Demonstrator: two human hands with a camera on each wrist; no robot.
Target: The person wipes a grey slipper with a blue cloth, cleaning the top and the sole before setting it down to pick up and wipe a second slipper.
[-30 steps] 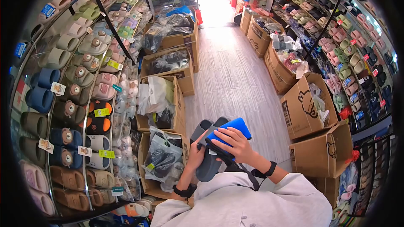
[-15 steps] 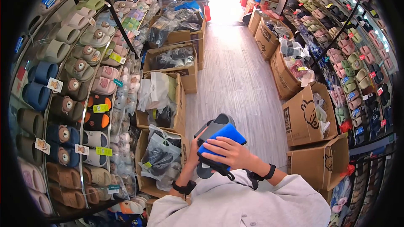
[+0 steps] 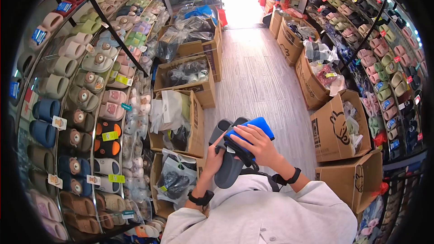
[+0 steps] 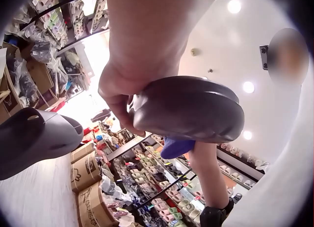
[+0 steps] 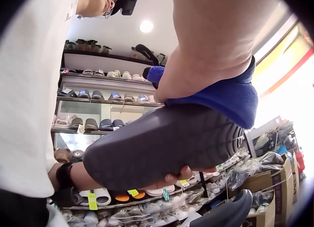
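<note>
My left hand [image 3: 211, 160] grips a pair of dark grey slide slippers. One slide [image 3: 228, 171] lies tilted with its heel toward my body, and the second slide [image 4: 39, 138] sticks out beyond the hand. Over the first slide my right hand [image 3: 255, 142] holds a blue fuzzy cloth [image 3: 263, 126] with black edging, its fingers spread across the top. In the right wrist view the cloth [image 5: 230, 99] lies along the upper edge of the slide [image 5: 162, 143], while left fingertips [image 5: 184, 173] show at the lower edge. The right palm's contact with the cloth is hidden.
Shelves of slippers [image 3: 77, 117] rise on the left, and more shelves [image 3: 379, 58] on the right. Cardboard boxes [image 3: 337, 129] with bagged goods line both sides of the wood-look floor [image 3: 253, 72]. A bright doorway [image 3: 244, 0] is at the far end.
The right hand and blue cloth went down and left over the slide, then back up and right. The left hand still holds the slides; the head view shifted slightly.
</note>
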